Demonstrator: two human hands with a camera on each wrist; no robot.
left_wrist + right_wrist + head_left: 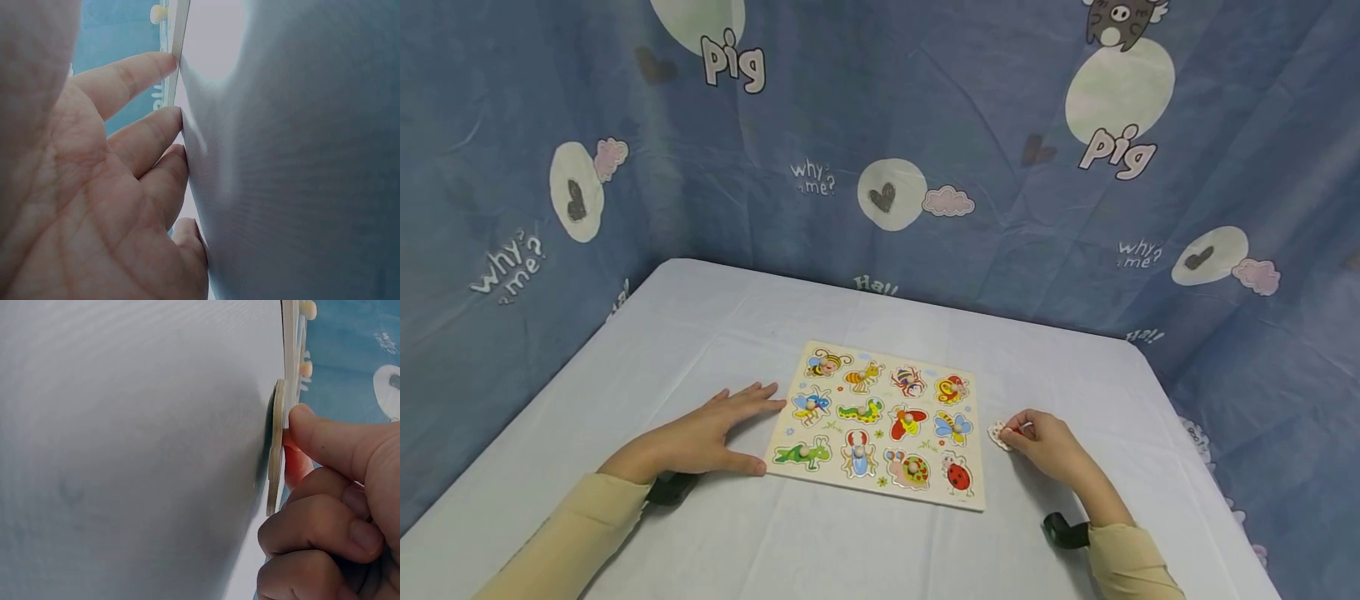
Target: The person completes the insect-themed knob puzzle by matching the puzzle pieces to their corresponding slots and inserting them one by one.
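Wrist-only: perhaps piece (275, 450) edge-on

— How are the arms placed?

— Both forearms reach forward from the lower edge of the head view, in pale yellow sleeves with a dark strap at each wrist. They lie well apart.

— And the left hand (711, 433)?

— Palm down, fingers (147, 134) straight and slightly spread, pointing forward and to the right. The thumb stretches out to the right, away from the fingers. In the wrist view the fingertips press flat against a surface.

— The right hand (1045, 442)?

— Curled. The thumb and forefinger pinch together at the tips, the other fingers (312, 531) fold into the palm, and the knuckles face up. The wrist bends a little inward.
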